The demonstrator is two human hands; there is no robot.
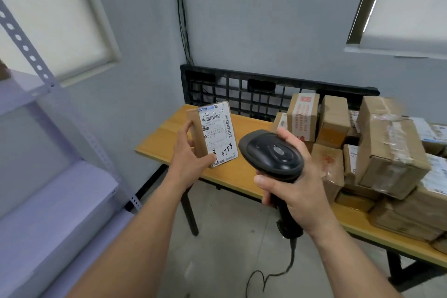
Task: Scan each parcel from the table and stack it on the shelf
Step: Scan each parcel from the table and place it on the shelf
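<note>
Small parcel (212,134) being held upright mid-frame above table (169,138) edge, left hand (191,155) pinching its lower corner. Right hand (297,176) wrapping scanner (271,152) handle.

Risks: thumb covering label bottom, scanner pointing off barcode, loose pinch letting parcel slip.

Label reading "530- D5 120", handwritten "3753". Shelf (60,191) waiting lower left.

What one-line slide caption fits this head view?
Left hand holds up a labelled parcel while right hand aims the corded scanner beside the parcel-stacked table.
</note>
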